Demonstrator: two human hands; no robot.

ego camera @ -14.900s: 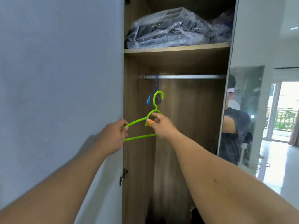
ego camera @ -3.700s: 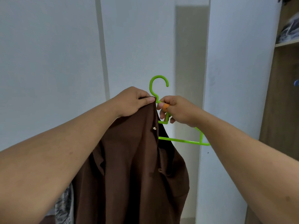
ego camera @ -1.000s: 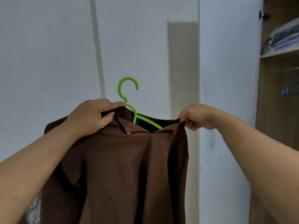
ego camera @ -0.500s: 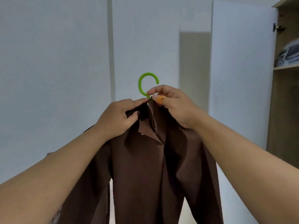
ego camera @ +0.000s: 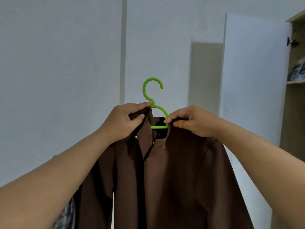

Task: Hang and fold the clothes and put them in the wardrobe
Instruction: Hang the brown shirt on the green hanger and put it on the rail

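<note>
Two hands hold one brown shirt (ego camera: pixel 173 179) up at about chest height in front of a pale wall (ego camera: pixel 57 63). The shirt hangs on a green hanger (ego camera: pixel 152 95); the hook and the neck of the hanger stand clear above the collar, and a short green bar shows inside the open neckline. The rest of the hanger is hidden inside the cloth.

Left hand (ego camera: pixel 123 122): fingers curled, pinching the left side of the collar between thumb and forefinger, just beside the stem of the hanger. A small pale button or stud (ego camera: pixel 136 137) shows on the cloth under this hand.

Right hand (ego camera: pixel 193 120): fingers curled, pinching the right side of the collar at the shoulder, with the forefinger touching the sloping green arm of the hanger. One nail on this hand is orange.

The shirt front is open at the placket, falling straight down between the two forearms and out of the bottom of the view. A patch of grey patterned cloth (ego camera: pixel 66 214) shows low on the left, behind the left forearm; what it belongs to cannot be told.

The wardrobe (ego camera: pixel 295 100) stands at the far right, well apart from the shirt, its white door (ego camera: pixel 250 71) swung open. A shelf inside carries a bundle in clear plastic (ego camera: pixel 297 71).

No label, brand or writing can be read on anything in view.
</note>
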